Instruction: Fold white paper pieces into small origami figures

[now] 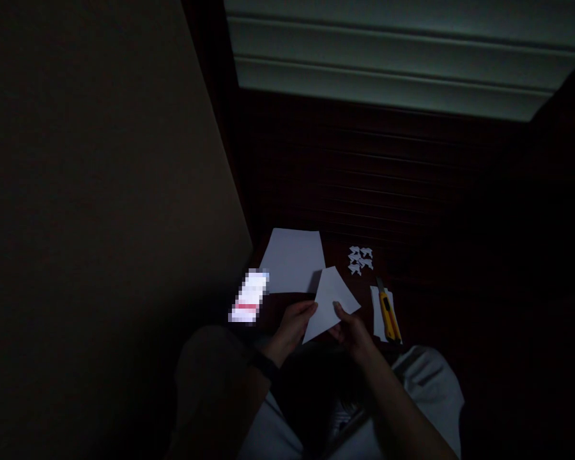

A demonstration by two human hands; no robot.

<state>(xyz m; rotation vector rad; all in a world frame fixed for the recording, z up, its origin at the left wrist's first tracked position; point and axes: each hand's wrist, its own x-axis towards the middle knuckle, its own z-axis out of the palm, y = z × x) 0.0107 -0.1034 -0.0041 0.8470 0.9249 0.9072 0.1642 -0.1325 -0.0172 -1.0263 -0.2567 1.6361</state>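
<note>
Left hand (292, 324), right hand (352, 332) holding one paper (330, 299), one sheet (294, 259), one cutter (388, 314)

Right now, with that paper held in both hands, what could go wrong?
The yellow knife lies close beside the right hand, blade seemingly out; a careless reach could cut. In this dim light the paper, pinched by that hand and the left hand, may crease crooked. Loose paper shapes nearby could scatter.
</note>
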